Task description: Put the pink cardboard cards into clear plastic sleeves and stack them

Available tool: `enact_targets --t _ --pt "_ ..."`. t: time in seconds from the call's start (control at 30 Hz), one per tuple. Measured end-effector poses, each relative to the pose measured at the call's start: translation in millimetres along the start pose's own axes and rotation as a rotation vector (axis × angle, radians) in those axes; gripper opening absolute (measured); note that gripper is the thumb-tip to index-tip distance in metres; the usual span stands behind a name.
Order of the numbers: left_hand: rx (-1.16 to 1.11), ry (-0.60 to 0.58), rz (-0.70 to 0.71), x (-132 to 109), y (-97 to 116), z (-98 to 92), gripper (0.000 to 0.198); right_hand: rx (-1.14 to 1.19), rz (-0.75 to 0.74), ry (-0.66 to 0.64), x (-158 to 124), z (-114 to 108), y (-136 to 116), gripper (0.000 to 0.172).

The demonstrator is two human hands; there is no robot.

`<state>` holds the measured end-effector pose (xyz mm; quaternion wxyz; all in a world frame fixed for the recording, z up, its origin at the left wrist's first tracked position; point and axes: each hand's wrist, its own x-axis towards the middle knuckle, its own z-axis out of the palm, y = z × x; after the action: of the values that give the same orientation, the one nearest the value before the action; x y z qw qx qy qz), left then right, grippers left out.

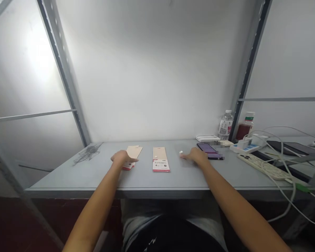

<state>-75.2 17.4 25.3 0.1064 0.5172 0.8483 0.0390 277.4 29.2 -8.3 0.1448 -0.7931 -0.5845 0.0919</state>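
My left hand (123,158) lies over the left side of a small pile of beige, white and red paper packets (133,152). Its thumb stretches out to the right across them; the other fingers are mostly hidden. In the middle of the desk lies a similar beige packet (160,153) with a white and red printed lower end and a tiny white piece on it. Farther right, the fingertips of my right hand (195,156) are together at a small white piece (181,152), apparently pinching it. A faint clear sheet or bag (187,163) shows beneath that hand.
A phone (210,151) lies right of my right hand. Behind it stand a water bottle (226,125) and a bottle of dark red liquid (245,126). A power strip (248,145), cables and a keyboard (262,166) crowd the right side. Dark tangled strands (88,153) lie at left.
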Motion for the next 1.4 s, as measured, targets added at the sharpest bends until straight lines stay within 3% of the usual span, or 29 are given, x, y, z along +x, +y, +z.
enact_targets --t 0.07,0.27,0.47,0.8,0.9,1.03,1.2,1.4 --pt "0.002 0.017 -0.002 2.5 -0.4 -0.5 0.068 0.025 0.002 -0.009 2.5 0.9 1.8 0.076" --pt "0.019 0.153 0.051 -2.7 5.2 2.1 0.085 0.061 0.002 0.108 3.3 2.3 6.0 0.074" --pt "0.053 0.128 0.103 -7.1 4.7 0.6 0.073 -0.033 -0.041 0.109 4.2 2.6 8.2 0.043" --pt "0.030 0.222 0.168 -23.4 10.9 -8.8 0.057 -0.057 -0.135 0.242 5.7 5.8 11.0 0.017" --pt "0.024 0.216 0.224 -28.0 9.5 -19.1 0.038 0.032 -0.132 0.304 4.0 2.8 9.0 0.015" --pt "-0.126 0.228 0.361 -44.4 13.1 -35.8 0.026 0.381 -0.225 0.429 -0.2 -1.4 -4.5 0.017" --pt "-0.582 0.121 0.754 -67.1 49.9 -35.1 0.035 0.760 -0.365 0.470 -10.1 -1.0 -38.7 0.018" --pt "-0.704 0.201 0.955 -62.5 108.2 9.4 0.037 0.734 -0.399 0.443 -27.1 11.0 -73.1 0.035"
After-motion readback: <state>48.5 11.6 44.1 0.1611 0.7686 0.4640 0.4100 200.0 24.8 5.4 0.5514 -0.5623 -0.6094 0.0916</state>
